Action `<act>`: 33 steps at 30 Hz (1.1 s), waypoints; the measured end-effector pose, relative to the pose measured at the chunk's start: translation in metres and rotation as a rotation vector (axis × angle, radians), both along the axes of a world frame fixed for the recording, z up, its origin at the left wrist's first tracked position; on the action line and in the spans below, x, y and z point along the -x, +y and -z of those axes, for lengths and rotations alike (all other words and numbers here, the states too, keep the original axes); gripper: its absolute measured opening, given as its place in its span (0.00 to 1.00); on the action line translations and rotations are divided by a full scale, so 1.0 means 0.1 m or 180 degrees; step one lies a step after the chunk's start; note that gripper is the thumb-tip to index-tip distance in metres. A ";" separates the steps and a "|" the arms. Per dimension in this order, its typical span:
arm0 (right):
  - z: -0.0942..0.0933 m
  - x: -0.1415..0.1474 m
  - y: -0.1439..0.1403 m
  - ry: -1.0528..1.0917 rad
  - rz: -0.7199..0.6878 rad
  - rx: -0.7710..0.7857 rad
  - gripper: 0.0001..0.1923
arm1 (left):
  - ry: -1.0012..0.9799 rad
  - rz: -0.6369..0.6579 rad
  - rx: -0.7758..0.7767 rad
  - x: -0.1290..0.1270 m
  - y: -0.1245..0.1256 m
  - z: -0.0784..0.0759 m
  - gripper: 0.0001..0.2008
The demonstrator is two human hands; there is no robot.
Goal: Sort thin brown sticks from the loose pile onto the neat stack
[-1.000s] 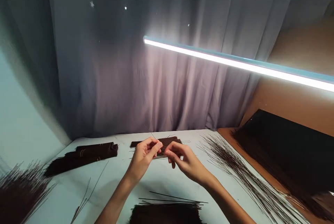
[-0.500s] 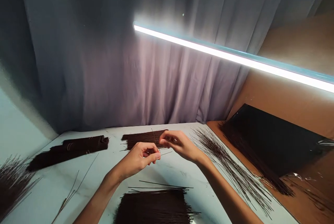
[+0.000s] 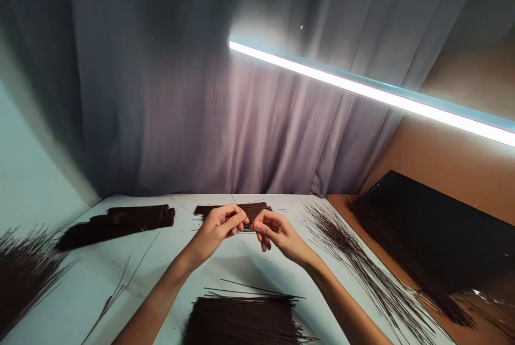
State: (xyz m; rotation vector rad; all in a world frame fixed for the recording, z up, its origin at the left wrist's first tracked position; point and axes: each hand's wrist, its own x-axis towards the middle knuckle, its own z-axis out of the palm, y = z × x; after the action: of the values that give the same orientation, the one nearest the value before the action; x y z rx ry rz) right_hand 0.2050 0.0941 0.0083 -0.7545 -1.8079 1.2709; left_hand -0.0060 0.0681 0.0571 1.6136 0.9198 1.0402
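Note:
My left hand [image 3: 223,227] is raised above the middle of the white table, thumb and forefinger pinched on a thin dark stick [image 3: 238,205]. The stick's upper part slants up and left behind the fingers. Close to its right, almost touching, my right hand [image 3: 278,233] pinches at what appears to be the stick's lower end, its other fingers curled loosely. Behind both hands lies a flat pile of dark sticks [image 3: 257,208], partly hidden by them. A dense block of dark sticks [image 3: 243,321] lies nearer to me, several loose ones along its far edge.
Dark bundles [image 3: 137,217] with pale bands lie at the left back, and a brushy bundle [image 3: 28,275] at the left edge. Loose sticks [image 3: 358,254] spread along the right, beside a black sheet [image 3: 434,232] on brown board. A lit tube lamp [image 3: 362,87] hangs before the curtain [image 3: 193,109].
My right hand has come down and turned so its fingertips meet close to my left ones. My left hand has risen slightly. The whole view has shifted a little.

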 end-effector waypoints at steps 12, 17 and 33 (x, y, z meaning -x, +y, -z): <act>-0.24 -0.24 0.04 -0.0671 -0.0063 -0.0344 0.22 | 0.0616 0.0589 -0.0077 -0.10 -0.13 -0.01 0.14; -0.50 -0.30 -0.12 -0.1096 0.0466 -0.0991 0.14 | 0.0901 -0.0290 -0.0378 -0.20 -0.07 0.21 0.15; -0.34 -0.21 -0.10 -0.1189 0.0104 -0.0512 0.21 | -0.0124 -0.0622 -0.0032 -0.23 0.03 0.20 0.18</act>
State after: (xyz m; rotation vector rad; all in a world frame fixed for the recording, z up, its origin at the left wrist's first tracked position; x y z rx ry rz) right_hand 0.2261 0.0846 0.0428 -0.9741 -2.1549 0.9950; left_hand 0.0165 0.0711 0.0370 1.5287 1.0631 1.2076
